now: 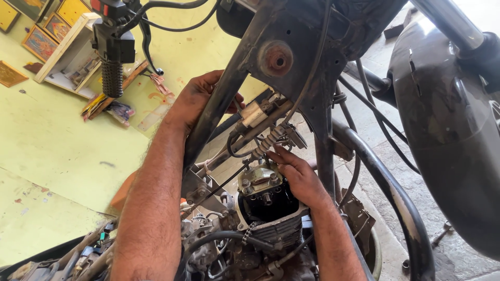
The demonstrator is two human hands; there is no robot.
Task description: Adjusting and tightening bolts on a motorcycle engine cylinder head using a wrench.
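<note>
Head view shows my right hand (301, 177) in the middle of the frame, its fingers (275, 154) pressing on the greenish metal cover (259, 180) on top of the engine (268, 218). They touch it but do not wrap around it. My left hand (195, 99), upper middle, reaches behind the dark frame tube (219, 104); its fingers are hidden there, so I cannot tell if they grip anything. I think my greasy fingers could slip off the cover, and the spring (265, 143) just above could pinch them. A small bolt might drop down into the engine parts. The cables (364, 119) at right cross over each other and are hard to follow.
</note>
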